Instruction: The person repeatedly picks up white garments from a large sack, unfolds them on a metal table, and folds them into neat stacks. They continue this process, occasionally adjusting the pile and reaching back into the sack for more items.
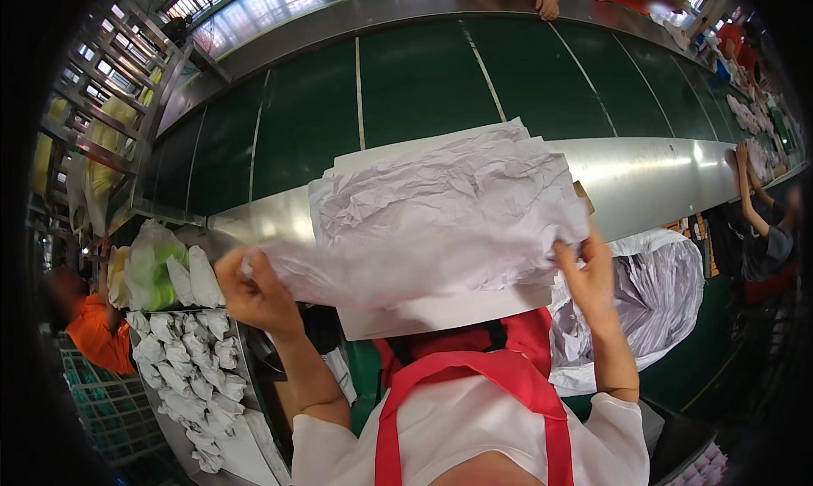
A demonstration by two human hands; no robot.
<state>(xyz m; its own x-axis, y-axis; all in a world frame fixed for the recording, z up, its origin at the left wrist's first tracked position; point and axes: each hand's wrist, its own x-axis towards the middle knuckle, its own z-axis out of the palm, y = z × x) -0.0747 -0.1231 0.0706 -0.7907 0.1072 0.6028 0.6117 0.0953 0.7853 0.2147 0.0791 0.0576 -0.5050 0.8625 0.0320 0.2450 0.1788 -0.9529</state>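
A thin white sheet of tissue paper (398, 270) stretches between my hands, its near edge lifted and blurred by motion. My left hand (257, 289) pinches its left corner. At the right corner, my right hand (584, 266) grips the same sheet between thumb and fingers. Under it lies a stack of crinkled white paper (423, 181), resting on a flat white board (449, 312) whose near edge shows in front of my red apron (474, 363).
Beyond the metal ledge (644, 173) runs a green conveyor belt (406, 80). Left, a tray holds several paper-wrapped bundles (182, 359); plastic bags (157, 266) stand behind. At right sits a large lined bag (652, 300). Co-workers' hands (546, 3) rest at the far side.
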